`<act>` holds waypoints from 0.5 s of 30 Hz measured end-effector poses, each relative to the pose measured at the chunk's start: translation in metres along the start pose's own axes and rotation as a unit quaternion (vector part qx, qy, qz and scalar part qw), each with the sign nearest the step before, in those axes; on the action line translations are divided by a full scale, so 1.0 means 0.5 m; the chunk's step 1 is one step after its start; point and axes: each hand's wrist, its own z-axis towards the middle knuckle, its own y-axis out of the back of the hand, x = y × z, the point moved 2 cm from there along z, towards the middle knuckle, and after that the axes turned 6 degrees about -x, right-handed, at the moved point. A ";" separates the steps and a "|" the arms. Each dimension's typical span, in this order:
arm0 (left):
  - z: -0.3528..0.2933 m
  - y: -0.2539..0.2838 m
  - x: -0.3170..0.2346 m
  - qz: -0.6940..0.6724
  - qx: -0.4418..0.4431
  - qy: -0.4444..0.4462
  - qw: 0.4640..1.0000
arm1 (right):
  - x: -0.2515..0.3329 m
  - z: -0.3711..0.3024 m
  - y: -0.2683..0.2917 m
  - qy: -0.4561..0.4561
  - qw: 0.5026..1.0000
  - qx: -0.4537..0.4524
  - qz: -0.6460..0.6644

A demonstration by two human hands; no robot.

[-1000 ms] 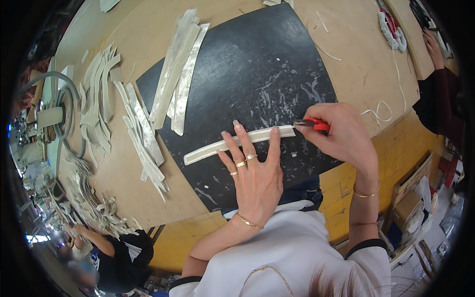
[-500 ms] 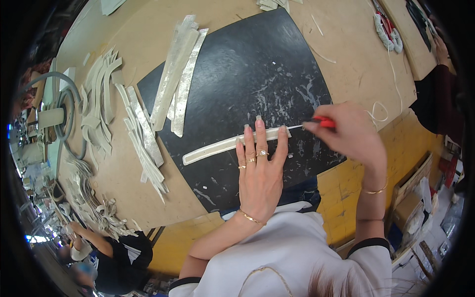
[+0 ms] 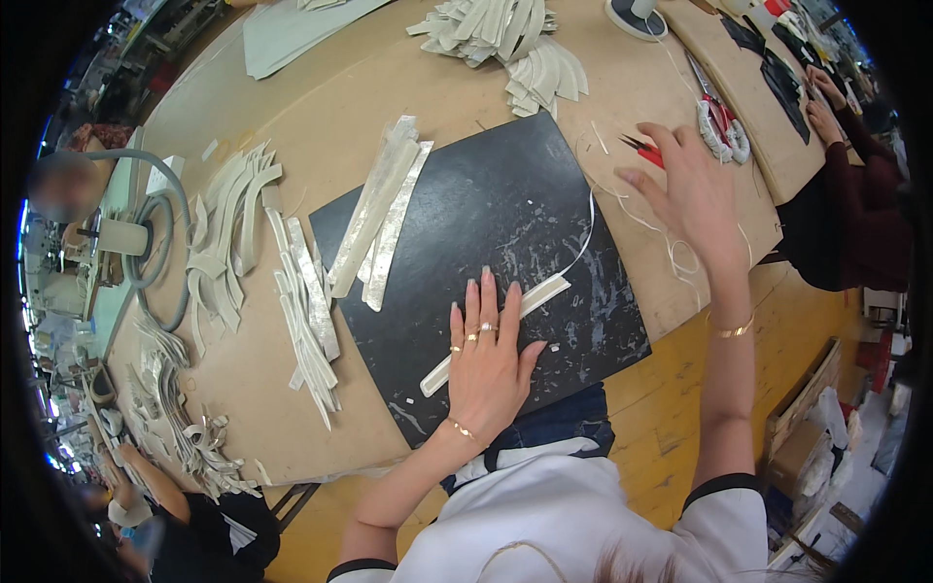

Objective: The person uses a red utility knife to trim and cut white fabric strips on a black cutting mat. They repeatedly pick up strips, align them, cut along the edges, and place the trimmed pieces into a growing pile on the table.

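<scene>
My left hand (image 3: 489,364) lies flat with its fingers extended, pressing a narrow cream strip (image 3: 544,294) onto the black mat (image 3: 447,204). The strip slants across the mat, its middle hidden under that hand. From its right end a thin white cord (image 3: 590,228) curves up toward the mat's far right edge. Above the table beyond that edge is my right hand (image 3: 695,189). Red thread snips (image 3: 649,152) stick out from under its fingers, dark tips to the left. Thumb and forefinger are spread around the snips; the rest of the grip is hidden.
Silvery strips (image 3: 374,214) overlap the mat's left side. Bundles of cream strips (image 3: 228,243) lie further left, with another pile (image 3: 486,29) at the back. Scissors with wrapped red handles (image 3: 721,131) and loose white cord (image 3: 683,255) lie right. Other people work at both sides.
My right hand has swung up and away from the strip, carrying the snips; its thumb and forefinger have parted. The cord now curves loosely. The strip tilts more steeply, and my view has shifted.
</scene>
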 end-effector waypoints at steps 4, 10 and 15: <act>-0.025 -0.011 -0.014 -0.021 -0.040 -0.035 0.998 | 0.050 -0.103 0.017 -0.061 0.995 0.034 0.077; -0.012 -0.050 -0.048 -0.032 0.000 -0.061 0.998 | 0.137 -0.226 0.011 0.004 0.989 -0.019 0.146; -0.011 -0.062 -0.065 0.063 -0.016 -0.064 0.996 | 0.153 -0.255 0.003 0.036 0.997 -0.031 0.062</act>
